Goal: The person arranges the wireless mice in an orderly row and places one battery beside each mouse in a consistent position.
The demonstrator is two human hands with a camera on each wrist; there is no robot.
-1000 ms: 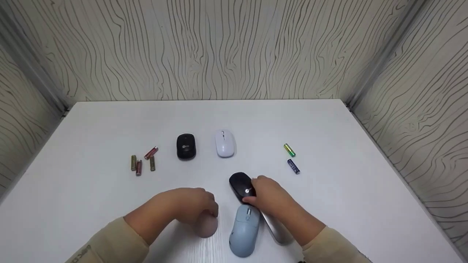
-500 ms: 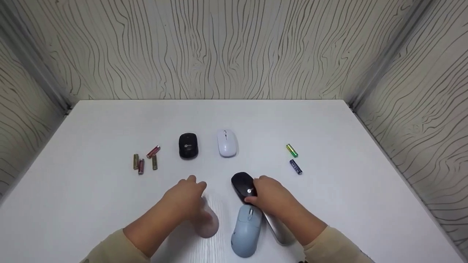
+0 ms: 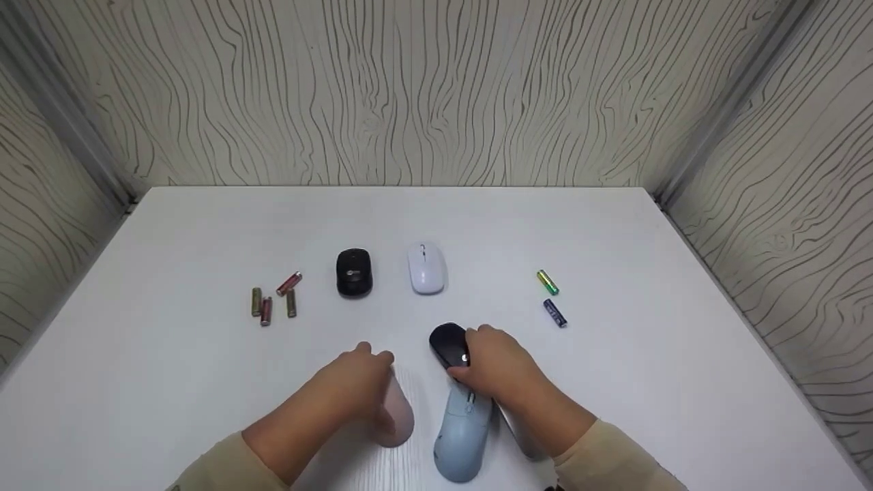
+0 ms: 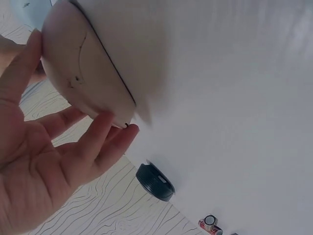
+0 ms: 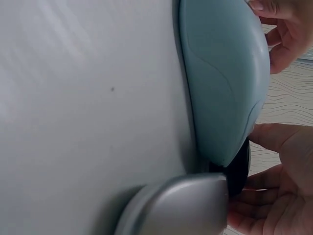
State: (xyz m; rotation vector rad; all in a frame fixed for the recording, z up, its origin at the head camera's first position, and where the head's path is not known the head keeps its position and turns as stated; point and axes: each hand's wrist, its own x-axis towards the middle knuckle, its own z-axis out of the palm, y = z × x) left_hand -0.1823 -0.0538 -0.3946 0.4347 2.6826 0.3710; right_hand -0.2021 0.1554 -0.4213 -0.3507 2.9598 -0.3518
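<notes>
My left hand [image 3: 348,392] grips a pale pink computer mouse [image 3: 401,417] from its left side. In the left wrist view, the thumb lies on one side of this mouse and the fingertips [image 4: 129,132] on the other. My right hand [image 3: 501,368] holds a black mouse [image 3: 447,343] with thumb and fingers, covering its right part. A light blue mouse [image 3: 464,436] lies just in front of the black one, its wheel end close to the right thumb. Beside it, partly hidden under the right forearm, is a silver-edged mouse [image 5: 190,208].
Farther back on the white table [image 3: 477,218] lie another black mouse [image 3: 354,273] and a white mouse [image 3: 426,268]. Several red and gold batteries [image 3: 266,311] are at the left. A green-yellow battery [image 3: 548,281] and a dark blue battery [image 3: 555,313] lie right. Patterned panels [image 3: 382,95] enclose the table.
My left fingers have shifted from curled over the pink mouse to along its far end, and that mouse has moved slightly right. My right hand has moved a little left with the black mouse.
</notes>
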